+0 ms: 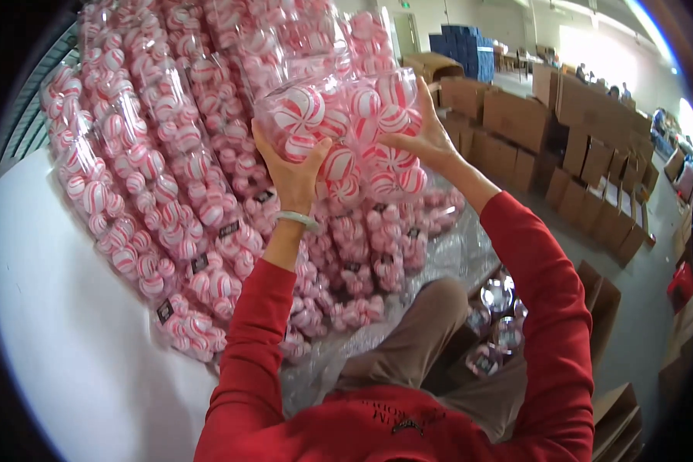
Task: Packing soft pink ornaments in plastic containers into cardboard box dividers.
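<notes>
My left hand point(291, 171) grips a transparent pack of red-and-white swirl balls point(304, 112), thumb in front and fingers around its left side. Against its right side sits a second similar pack point(393, 119), which my right hand point(433, 140) grips with the thumb on the front and fingers at the far edge. Both packs are raised in front of a tall stack of the same packs point(158, 138). Several packs low in the stack carry small black labels. A pale bangle point(296, 221) circles my left wrist.
A white surface point(54, 308) lies to the left. Crumpled plastic sheeting point(462, 258) spreads below the stack. By my knee, a cardboard box holds shiny transparent packs point(500, 331). Open cartons point(516, 115) line the right, with blue boxes point(463, 52) behind. Other people are far off.
</notes>
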Demonstrator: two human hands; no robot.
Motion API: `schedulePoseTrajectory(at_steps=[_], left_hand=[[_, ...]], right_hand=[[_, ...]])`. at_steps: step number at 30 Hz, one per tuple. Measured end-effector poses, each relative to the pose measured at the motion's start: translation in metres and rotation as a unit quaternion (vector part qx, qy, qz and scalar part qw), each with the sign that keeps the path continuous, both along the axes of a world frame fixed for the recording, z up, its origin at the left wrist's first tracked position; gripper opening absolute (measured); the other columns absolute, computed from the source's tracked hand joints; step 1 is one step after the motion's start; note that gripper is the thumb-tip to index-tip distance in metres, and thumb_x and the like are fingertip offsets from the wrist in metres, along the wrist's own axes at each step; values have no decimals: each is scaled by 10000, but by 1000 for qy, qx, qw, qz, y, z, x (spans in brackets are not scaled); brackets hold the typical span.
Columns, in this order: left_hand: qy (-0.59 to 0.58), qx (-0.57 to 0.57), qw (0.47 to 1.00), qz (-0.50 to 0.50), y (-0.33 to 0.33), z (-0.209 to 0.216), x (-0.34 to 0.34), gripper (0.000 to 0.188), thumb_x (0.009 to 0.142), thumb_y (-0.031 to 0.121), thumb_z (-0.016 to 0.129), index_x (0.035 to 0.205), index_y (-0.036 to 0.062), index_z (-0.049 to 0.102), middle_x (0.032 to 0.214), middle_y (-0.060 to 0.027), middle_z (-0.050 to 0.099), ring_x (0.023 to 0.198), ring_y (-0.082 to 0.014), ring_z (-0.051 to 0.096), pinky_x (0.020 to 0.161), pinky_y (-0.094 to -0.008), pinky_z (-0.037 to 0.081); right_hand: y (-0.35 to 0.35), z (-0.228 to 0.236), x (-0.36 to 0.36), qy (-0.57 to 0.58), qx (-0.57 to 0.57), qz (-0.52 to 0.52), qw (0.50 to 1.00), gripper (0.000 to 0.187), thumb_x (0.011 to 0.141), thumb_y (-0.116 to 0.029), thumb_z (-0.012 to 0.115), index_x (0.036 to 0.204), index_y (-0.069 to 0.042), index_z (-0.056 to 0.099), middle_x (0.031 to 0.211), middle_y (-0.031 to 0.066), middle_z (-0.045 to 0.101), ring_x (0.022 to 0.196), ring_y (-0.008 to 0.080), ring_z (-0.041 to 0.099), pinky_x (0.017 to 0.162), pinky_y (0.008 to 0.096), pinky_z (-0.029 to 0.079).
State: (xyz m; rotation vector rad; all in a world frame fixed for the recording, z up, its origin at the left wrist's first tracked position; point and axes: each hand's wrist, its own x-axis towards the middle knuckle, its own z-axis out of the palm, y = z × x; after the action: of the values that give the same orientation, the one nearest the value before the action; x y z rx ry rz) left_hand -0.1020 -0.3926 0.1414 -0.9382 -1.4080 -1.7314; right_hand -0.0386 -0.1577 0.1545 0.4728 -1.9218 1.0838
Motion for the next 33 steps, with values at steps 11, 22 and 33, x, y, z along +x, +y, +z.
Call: schedulePoseTrajectory(at_steps=[11, 22, 33], left_hand=[[-17, -101, 992, -70, 21, -53, 20, 1116, 654, 168, 835, 1466, -14, 92, 1519, -189, 138, 1408, -268, 153, 1153, -378, 134], [-90, -210, 872, -434, 164, -75, 134, 1357, 564, 195, 908, 1472, 69, -92, 1467, -234, 153, 1284, -334, 344, 1035, -424, 369], [-149, -304, 763, -551, 219, -172, 183, 1356, 563, 151, 904, 1470, 67, -100, 1265, -224, 431, 1078, -267, 530, 908, -363, 478]], right_hand=[[19, -88, 54, -35, -139, -71, 987, 1185, 648, -350, 837, 1492, -64, 55, 1476, 170, 270, 1304, 288, 369, 1058, 417, 343], [66, -80, 292, -56, -183, -309, 932, 1030, 705, -209, 788, 1470, -88, 108, 1400, 172, 350, 1243, 260, 430, 1015, 373, 385], [99, -217, 360, -62, -177, -576, 796, 1237, 609, -255, 873, 1465, 22, 23, 1498, 215, 192, 1351, 280, 296, 1100, 365, 286]])
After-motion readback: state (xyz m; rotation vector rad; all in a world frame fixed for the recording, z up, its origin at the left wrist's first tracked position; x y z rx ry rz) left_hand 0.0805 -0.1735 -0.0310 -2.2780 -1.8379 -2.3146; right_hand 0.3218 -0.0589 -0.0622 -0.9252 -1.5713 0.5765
